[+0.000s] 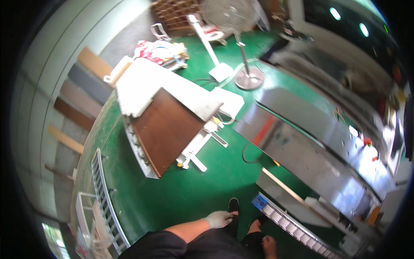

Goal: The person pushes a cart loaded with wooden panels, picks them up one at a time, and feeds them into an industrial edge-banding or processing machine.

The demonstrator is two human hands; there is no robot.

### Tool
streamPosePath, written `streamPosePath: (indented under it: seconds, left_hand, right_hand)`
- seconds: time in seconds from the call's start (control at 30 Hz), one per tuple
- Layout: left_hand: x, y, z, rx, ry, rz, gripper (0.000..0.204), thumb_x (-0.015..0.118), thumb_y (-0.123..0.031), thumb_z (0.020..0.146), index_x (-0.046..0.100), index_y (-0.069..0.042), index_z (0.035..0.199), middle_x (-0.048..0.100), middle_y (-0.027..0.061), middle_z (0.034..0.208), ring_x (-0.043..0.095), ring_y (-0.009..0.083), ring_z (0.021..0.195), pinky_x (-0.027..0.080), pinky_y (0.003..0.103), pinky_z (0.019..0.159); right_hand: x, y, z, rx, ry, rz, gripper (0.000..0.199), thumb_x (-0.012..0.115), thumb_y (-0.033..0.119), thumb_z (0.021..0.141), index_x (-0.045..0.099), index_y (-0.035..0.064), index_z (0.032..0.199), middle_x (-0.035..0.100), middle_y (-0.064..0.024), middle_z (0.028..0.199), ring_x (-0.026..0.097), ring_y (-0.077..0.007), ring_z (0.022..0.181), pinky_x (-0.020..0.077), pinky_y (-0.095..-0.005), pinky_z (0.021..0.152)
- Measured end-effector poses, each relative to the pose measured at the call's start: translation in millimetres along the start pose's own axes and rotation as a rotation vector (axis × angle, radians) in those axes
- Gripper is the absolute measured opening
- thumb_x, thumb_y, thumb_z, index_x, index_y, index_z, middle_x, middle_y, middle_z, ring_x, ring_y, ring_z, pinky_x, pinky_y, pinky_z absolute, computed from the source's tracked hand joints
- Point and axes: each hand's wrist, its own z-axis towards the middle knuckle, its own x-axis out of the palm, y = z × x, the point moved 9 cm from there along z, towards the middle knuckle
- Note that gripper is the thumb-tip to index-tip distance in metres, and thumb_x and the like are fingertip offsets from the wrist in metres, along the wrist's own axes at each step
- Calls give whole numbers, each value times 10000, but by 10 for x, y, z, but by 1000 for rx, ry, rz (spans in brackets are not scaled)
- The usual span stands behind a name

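Note:
My left hand (219,219), in a pale glove, hangs low in front of my dark clothing, beside my leg; its fingers are too blurred to read. At the lower edge my right hand (269,247) is bare and partly cut off, close to my other leg; its fingers do not show clearly. Neither hand visibly touches any workpiece. Ahead to the left, a brown panel (170,129) lies on a white machine table (166,80). On the right stands a grey metal machine table (297,151) with a red stripe, nearer my right hand.
A roller track (293,228) with a blue end runs along my right side. Another roller conveyor (105,203) stands at the left. A pedestal fan (249,78) is on the green floor (151,203) ahead. Several boards (77,114) lean by the left wall.

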Motion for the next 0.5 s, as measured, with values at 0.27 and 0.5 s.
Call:
streamPosePath:
  seconds: [0.27, 0.5]
  left_hand:
    - [-1419, 2110, -1988, -515, -791, -270, 308, 519, -292, 998, 733, -76, 1046, 730, 160, 1095, 686, 345, 1043, 538, 440, 924]
    - [-3424, 4278, -2633, -411, -1772, -951, 315, 455, -208, 1071, 600, -69, 828, 564, 9, 747, 529, 123, 681, 432, 292, 637]
  right_hand:
    - [1352, 2183, -87, -101, 369, -618, 462, 609, 447, 975, 671, 113, 1288, 685, -186, 1272, 617, -374, 1223, 475, -440, 1037]
    - [1718, 2166, 738, 98, 281, -482, 412, 638, 345, 969, 673, 42, 1246, 707, -170, 1158, 667, -281, 1072, 523, -394, 936]
